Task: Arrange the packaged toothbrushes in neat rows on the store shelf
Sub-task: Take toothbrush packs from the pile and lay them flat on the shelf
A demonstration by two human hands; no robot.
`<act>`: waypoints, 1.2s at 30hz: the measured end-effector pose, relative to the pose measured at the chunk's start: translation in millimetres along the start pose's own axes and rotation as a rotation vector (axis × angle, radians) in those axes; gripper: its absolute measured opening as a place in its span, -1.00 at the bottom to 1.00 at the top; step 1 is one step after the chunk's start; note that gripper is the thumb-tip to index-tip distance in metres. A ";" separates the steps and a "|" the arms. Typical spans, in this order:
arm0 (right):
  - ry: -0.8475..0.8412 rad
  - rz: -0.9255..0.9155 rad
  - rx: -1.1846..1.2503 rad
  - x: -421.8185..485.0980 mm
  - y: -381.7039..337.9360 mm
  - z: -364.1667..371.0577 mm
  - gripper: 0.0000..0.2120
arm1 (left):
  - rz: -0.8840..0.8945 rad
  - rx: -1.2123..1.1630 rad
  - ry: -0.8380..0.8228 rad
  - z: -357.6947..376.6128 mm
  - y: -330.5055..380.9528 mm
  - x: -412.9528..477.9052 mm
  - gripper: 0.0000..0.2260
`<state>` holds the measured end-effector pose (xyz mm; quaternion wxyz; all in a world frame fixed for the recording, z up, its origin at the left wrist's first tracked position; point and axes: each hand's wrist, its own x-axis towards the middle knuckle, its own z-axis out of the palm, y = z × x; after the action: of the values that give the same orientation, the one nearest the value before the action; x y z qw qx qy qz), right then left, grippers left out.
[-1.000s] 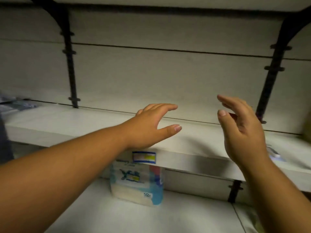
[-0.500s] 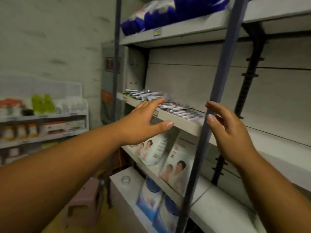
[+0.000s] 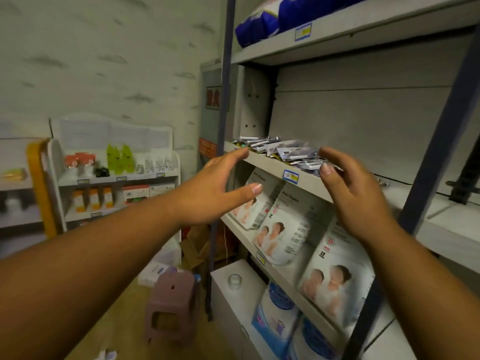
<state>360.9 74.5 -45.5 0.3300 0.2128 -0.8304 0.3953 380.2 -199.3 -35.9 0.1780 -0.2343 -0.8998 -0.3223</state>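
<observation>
Lying jumbled on the shelf (image 3: 270, 166): packaged toothbrushes (image 3: 285, 152).

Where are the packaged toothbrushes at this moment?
In the head view, the packaged toothbrushes lie in a loose pile on the middle shelf, just beyond both open hands and above the baby diaper packs.

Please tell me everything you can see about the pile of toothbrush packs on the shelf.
The toothbrush packs are flat, pale, glossy packets, probably plastic and card, lying in a loose, overlapping heap, not in rows. They sit at the left end of the grey shelf, near its front edge, above a blue price tag. Motion blur hides print and count. The open right hand seems to reach their near edge; the open left hand is short of them.
</observation>
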 end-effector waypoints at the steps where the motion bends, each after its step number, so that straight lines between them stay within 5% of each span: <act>1: 0.000 0.003 -0.027 2.9 6.8 -0.9 -0.42 | 0.012 0.001 -0.008 4.1 0.2 12.0 -0.23; 9: -0.030 0.011 -0.311 37.7 82.1 -34.5 -0.44 | 0.120 0.004 -0.083 62.5 11.3 137.9 -0.27; 18: 0.039 0.060 -0.141 56.7 133.3 -35.4 -0.45 | 0.217 -0.005 -0.171 138.2 -3.7 245.1 -0.21; 25: 0.186 0.194 -0.054 70.8 144.6 -18.2 -0.50 | 0.307 -0.055 -0.200 168.3 -20.1 307.8 -0.21; 36: 0.332 0.517 -0.395 136.2 163.5 -7.8 -0.47 | 0.541 -0.035 -0.348 197.9 -79.4 398.4 -0.24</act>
<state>169.2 165.7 -28.6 0.3842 -0.1393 -0.8522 0.3267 -25.3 0.0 -31.9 0.0967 -0.5197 -0.8161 -0.2338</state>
